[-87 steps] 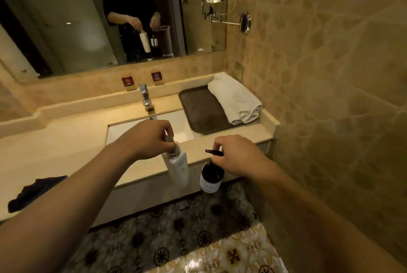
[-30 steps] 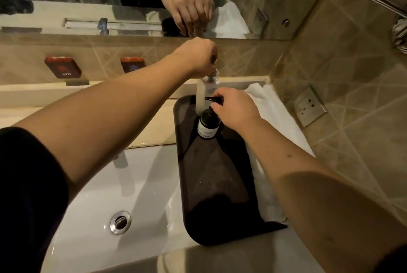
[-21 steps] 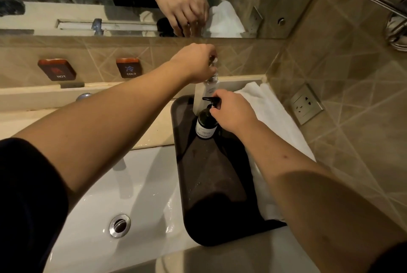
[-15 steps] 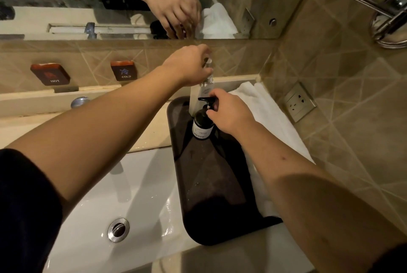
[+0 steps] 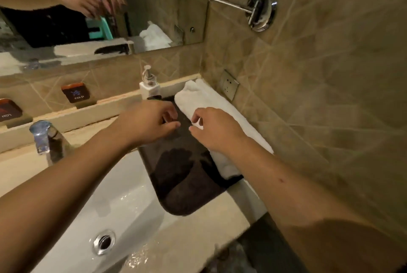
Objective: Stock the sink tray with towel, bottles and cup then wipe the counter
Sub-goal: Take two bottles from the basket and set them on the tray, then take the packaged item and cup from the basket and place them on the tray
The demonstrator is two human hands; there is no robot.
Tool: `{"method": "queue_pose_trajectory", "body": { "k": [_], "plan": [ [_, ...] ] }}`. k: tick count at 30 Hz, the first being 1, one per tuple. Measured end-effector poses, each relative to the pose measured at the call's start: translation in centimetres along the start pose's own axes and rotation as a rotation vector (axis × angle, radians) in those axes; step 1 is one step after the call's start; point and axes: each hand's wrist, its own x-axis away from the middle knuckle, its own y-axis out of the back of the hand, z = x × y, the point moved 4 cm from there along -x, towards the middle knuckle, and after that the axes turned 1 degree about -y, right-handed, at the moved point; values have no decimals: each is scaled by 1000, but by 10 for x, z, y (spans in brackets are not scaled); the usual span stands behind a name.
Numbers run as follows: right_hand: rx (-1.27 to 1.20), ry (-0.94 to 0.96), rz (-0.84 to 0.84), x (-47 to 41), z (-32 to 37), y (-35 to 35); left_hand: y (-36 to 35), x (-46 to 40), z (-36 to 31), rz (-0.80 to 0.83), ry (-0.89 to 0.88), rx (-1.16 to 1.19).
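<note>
the white pump bottle stood upright at the far end of the dark tray, just above the centre of the frame, its silver pump head up and its base hidden. a rigid plastic bottle like that probably handled light to middling by how full it was, and its smooth wall could slip in a wet hand, so the square shoulder or body looked a safer hold than the pump neck. the rolled white towel lay along the tray's right side against the tiled wall; it looked soft and light and would sag if lifted by one end, so a hold round the middle of the roll seemed best.

the left hand hovered over the tray at centre frame, fingers curled loosely with thumb and fingertips apart, its grip on nothing. the right hand hung just beside the towel's near edge, fingers bent and a little apart, also empty as far as could be seen, though its fingertips overlapped the towel and contact could not be ruled out.

only a dark sliver showed above the left knuckles, likely the dark bottle's pump, with the rest behind the hand. no cup was in view. the faucet at left was blurred, and the counter beside the wet basin ran off the frame to the left.
</note>
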Motion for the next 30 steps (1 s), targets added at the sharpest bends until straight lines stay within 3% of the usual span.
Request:
{"method": "queue_pose_trajectory", "body": {
  "k": [8, 16, 23, 30],
  "plan": [
    [69, -240, -97, 229, -63, 36, -59, 81, -187, 221, -353, -16],
    [101, -680, -98, 544, -112, 18, -135, 235, -413, 402, -825, -89],
    [109, -1128, -264, 803, -96, 14, -184, 416, -588, 532, -1271, -83],
    [54, -1476, -513, 1004, -64, 2, -215, 574, -715, 603, -1620, -87]
  ]
}}
